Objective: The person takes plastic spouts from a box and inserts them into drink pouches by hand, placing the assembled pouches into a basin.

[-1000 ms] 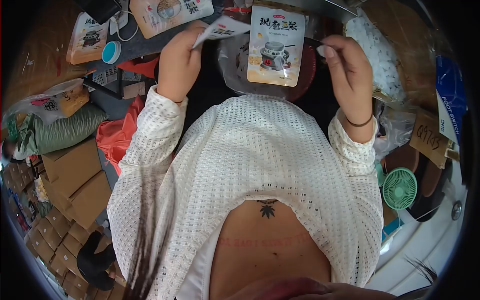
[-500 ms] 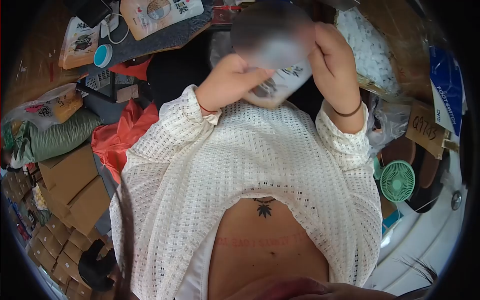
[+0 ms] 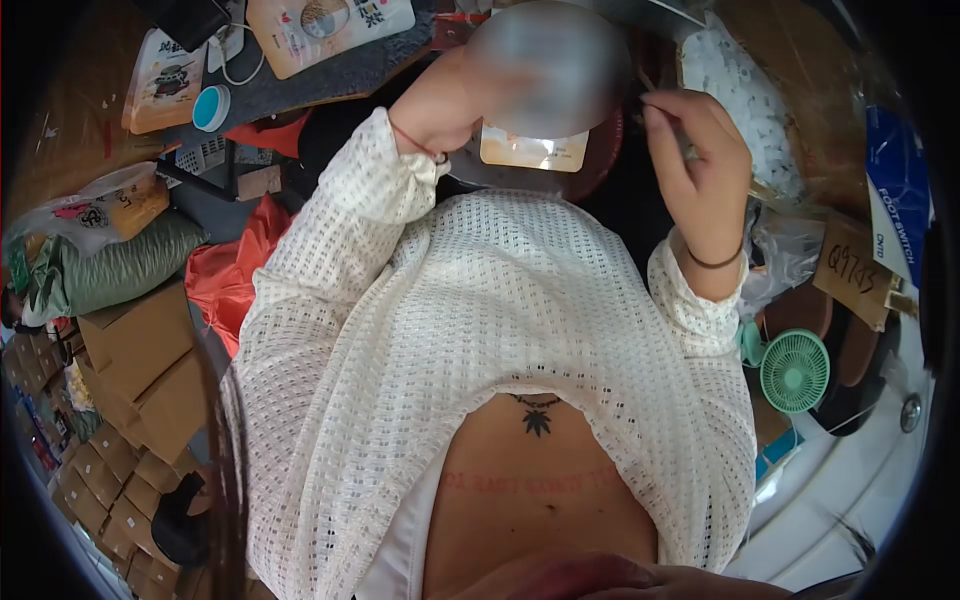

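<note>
My left hand (image 3: 438, 105) is at the upper middle, a red string round its wrist. Its fingers run into a round blurred patch, so their grip is hidden. Just below that patch shows the lower end of a white and orange printed pouch (image 3: 535, 152), over a dark basin (image 3: 603, 160) with a reddish rim. To the right, my right hand (image 3: 703, 150) is raised apart from the pouch, a dark band on its wrist. Its thumb and forefinger tips are pinched together, and anything between them is too small to make out.
More printed pouches (image 3: 330, 30) and a blue-lidded jar (image 3: 210, 108) are on the dark tabletop at upper left. A bag of white pieces (image 3: 740, 110) stands at right, above a green fan (image 3: 795, 371). Cardboard boxes (image 3: 140, 350) and a red bag (image 3: 235, 270) are at left.
My right hand has come away from the pouch, moving right and down. My left hand has moved up and left, into the blur. The pouch's visible end sits higher, with the basin showing beneath.
</note>
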A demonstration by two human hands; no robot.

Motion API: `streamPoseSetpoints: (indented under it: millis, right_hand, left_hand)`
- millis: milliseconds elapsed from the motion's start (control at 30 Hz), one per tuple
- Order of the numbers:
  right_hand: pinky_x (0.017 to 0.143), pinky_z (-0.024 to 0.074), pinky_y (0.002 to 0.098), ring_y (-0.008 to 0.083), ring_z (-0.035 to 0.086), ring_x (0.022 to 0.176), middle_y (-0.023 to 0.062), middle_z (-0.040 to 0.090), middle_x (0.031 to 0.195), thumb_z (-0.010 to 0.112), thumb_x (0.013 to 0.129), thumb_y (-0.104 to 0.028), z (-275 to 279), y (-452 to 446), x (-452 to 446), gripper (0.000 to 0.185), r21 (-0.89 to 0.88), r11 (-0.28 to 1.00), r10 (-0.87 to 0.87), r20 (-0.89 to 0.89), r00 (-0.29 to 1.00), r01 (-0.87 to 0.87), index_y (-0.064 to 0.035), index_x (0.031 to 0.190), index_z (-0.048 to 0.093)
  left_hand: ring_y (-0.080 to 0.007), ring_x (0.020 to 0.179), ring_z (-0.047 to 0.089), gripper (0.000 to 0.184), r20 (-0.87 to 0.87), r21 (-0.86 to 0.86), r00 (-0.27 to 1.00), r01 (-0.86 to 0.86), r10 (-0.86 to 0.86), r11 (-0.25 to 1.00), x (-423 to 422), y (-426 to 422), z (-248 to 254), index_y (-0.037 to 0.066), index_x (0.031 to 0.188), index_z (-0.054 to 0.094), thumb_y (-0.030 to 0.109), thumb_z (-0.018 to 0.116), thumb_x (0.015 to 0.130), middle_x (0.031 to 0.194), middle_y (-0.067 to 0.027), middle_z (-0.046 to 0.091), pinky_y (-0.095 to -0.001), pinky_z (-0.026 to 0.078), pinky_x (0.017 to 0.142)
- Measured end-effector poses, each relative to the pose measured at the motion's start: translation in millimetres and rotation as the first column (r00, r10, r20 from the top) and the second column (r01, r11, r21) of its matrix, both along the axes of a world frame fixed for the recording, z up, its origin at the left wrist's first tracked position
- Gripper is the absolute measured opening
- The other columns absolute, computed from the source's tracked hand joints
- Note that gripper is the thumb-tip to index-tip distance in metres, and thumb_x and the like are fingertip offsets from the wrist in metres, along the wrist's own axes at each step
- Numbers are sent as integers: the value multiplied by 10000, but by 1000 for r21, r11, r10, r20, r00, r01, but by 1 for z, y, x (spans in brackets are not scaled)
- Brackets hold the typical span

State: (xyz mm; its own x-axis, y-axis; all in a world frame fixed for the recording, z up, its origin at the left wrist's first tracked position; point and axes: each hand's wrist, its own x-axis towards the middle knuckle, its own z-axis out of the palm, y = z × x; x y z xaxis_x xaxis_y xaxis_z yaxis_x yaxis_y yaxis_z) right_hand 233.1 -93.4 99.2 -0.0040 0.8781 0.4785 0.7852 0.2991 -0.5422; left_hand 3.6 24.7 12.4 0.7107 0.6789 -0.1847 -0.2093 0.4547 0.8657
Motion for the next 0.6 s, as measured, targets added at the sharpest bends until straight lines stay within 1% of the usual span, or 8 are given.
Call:
streamPoseSetpoints:
  millis: [100,133,233,267,333,433,533,600]
  right_hand:
    - [921,490,417,387,633,1042,188,672,1115,648,906,-65,2,-6,31,208,163,966,-235,244,941,199,-2,1103,666]
    - [976,468,440,403,600,1123,208,637,1204,650,911,-80,1,-10,48,295,162,949,-310,322,895,271,0,1195,633]
    - [1014,447,476,456,541,1200,286,551,1289,678,921,-156,-18,-8,81,476,79,946,-307,532,789,315,-33,1362,547]
    - [1009,447,481,462,539,1194,292,547,1286,678,924,-165,-21,-2,79,479,81,948,-296,587,754,308,-40,1367,545]
    - [952,467,490,458,567,1126,271,571,1255,666,938,-164,-26,11,77,415,85,946,-289,664,690,314,-63,1330,576]
    - [882,491,486,445,605,1034,243,607,1196,653,942,-133,-32,26,85,325,43,960,-259,507,822,276,-69,1259,619]
    - [809,516,461,419,641,950,198,651,1113,645,952,-116,-29,28,82,228,83,964,-257,517,817,251,-70,1174,665]
    - [781,524,452,406,651,925,183,664,1081,650,955,-123,-31,27,82,211,98,954,-295,483,824,284,-80,1158,683]
  left_hand:
    - [-203,980,692,438,-100,359,893,-378,438,853,-28,0,12,-47,1281,514,177,720,968,1160,-142,650,-318,583,858]
    - [-207,948,682,487,-103,604,724,-499,682,622,-46,13,12,-26,1265,479,170,770,927,1130,-134,618,-318,575,825]
    - [-321,1177,585,714,166,970,146,-200,975,-136,-120,66,30,-17,1350,472,323,842,842,1291,-234,542,-499,484,975]
    - [-414,1220,506,804,206,974,36,-99,978,-202,-135,83,43,-40,1426,382,249,830,823,1332,-282,484,-515,400,1052]
    - [-508,1296,414,975,302,953,-150,69,942,-295,-162,111,59,-56,1517,258,207,842,781,1374,-338,428,-516,313,1140]
    - [-509,1327,407,1090,145,987,-218,-31,965,-156,-181,145,70,-32,1566,160,252,848,770,1432,-354,400,-514,351,1123]
    - [-498,1293,469,1095,-40,983,-204,-185,978,2,-187,159,83,2,1583,167,269,842,763,1428,-349,430,-500,414,1077]
    - [-495,1261,505,1075,30,987,-151,-151,988,-53,-198,174,75,22,1587,182,261,833,765,1396,-344,467,-491,441,1054]
